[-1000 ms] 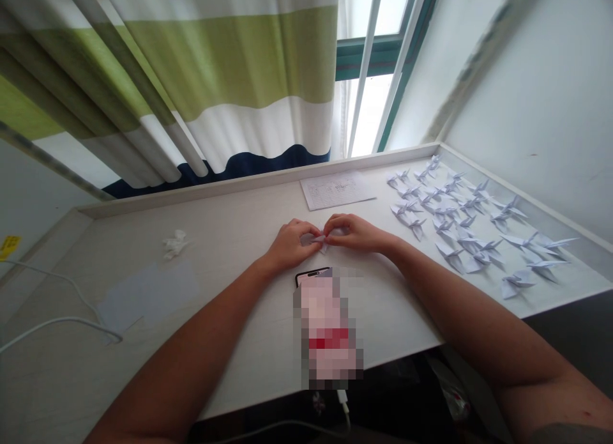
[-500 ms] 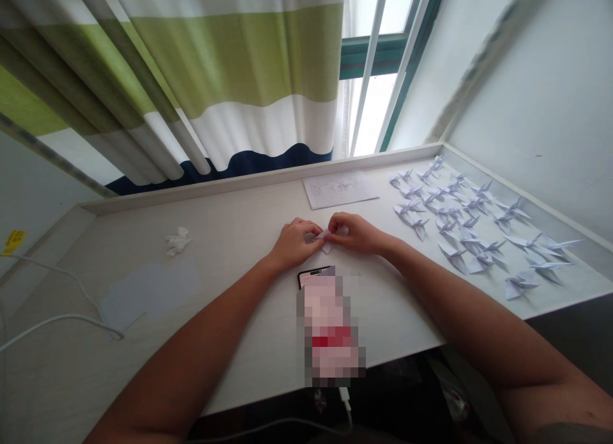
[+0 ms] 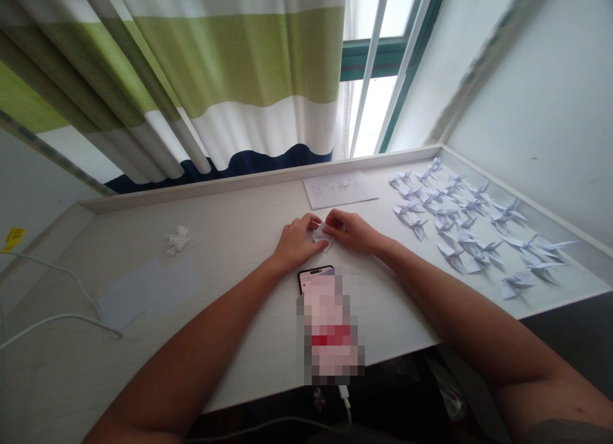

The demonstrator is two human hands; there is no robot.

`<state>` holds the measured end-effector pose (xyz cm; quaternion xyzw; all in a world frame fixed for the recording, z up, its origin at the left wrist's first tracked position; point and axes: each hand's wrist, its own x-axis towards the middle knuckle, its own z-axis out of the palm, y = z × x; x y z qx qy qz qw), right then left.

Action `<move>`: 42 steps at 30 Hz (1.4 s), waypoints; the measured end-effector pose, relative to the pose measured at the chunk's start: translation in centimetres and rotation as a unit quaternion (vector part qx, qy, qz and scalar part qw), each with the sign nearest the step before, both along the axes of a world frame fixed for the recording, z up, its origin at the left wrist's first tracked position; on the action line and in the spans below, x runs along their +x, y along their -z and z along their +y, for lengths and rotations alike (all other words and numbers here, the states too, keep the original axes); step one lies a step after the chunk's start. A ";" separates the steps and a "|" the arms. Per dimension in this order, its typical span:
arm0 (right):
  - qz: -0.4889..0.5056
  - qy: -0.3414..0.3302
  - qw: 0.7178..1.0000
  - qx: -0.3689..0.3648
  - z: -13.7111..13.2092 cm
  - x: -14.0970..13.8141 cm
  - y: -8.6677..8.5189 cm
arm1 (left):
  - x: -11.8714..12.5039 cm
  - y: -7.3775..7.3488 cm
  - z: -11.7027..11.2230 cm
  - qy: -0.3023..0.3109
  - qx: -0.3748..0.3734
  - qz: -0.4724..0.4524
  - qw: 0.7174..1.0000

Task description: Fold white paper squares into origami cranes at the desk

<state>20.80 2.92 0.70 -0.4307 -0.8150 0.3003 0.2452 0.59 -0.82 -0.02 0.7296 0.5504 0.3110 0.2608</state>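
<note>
My left hand (image 3: 295, 241) and my right hand (image 3: 353, 230) meet at the middle of the white desk (image 3: 230, 239). Between their fingertips is a small folded piece of white paper (image 3: 322, 235), pinched from both sides and lying low on the desk. Both hands have their fingers curled onto it. Just in front of my hands lies a phone (image 3: 325, 322) with its screen up.
Several folded white paper cranes (image 3: 460, 227) are spread over the desk's right side. A printed sheet (image 3: 339, 188) lies behind my hands. At the left are a crumpled scrap (image 3: 178, 239), pale blue paper sheets (image 3: 148, 289) and a white cable (image 3: 57, 319). A striped curtain (image 3: 191, 80) hangs behind the desk.
My hands have stayed together on the folded paper and shifted slightly away from me. The paper now shows as a wider flap between the fingers.
</note>
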 end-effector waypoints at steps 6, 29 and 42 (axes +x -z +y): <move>-0.042 -0.018 0.999 0.013 -0.3 0.0 -0.6 | 0.1 0.0 0.0 0.003 -0.004 -0.002 1.000; -0.070 0.090 0.993 0.012 -0.7 -2.0 -0.4 | 0.1 0.3 0.0 0.002 0.002 -0.001 1.000; 0.089 0.116 0.988 -0.043 -0.4 -2.0 0.1 | 0.3 0.0 -0.2 -0.005 -0.008 -0.003 1.000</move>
